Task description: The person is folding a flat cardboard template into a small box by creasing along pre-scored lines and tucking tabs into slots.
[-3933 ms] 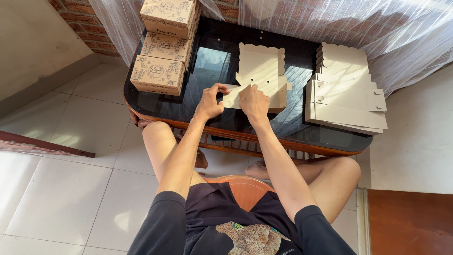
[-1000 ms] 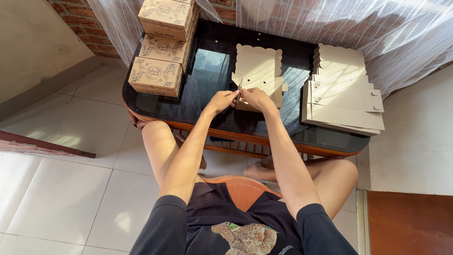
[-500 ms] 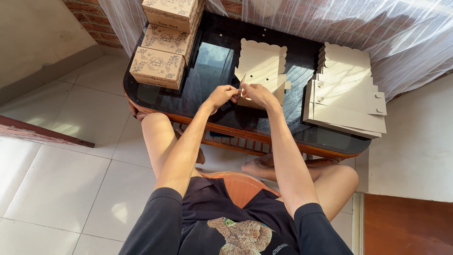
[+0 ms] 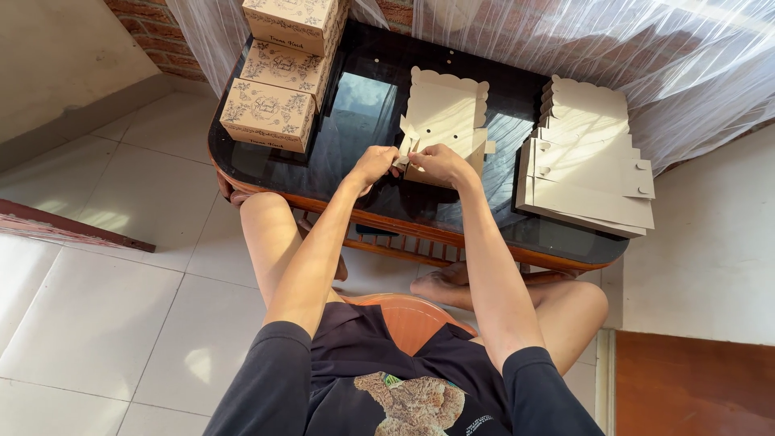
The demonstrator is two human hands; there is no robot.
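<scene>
We pinch our left hand (image 4: pixel 373 164) and right hand (image 4: pixel 440 164) shut on the box blank's (image 4: pixel 442 121) near flaps, left of the flat stack (image 4: pixel 585 161).

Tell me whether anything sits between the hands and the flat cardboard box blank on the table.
Nothing visible does. The left hand and right hand already grip the near flaps of the box blank directly.

Three finished boxes (image 4: pixel 274 73) stand at 11 o'clock, one flat blank (image 4: pixel 448 109) lies at 12, and one stack of blanks (image 4: pixel 585 157) at 2; its sheets are uncountable.
</scene>
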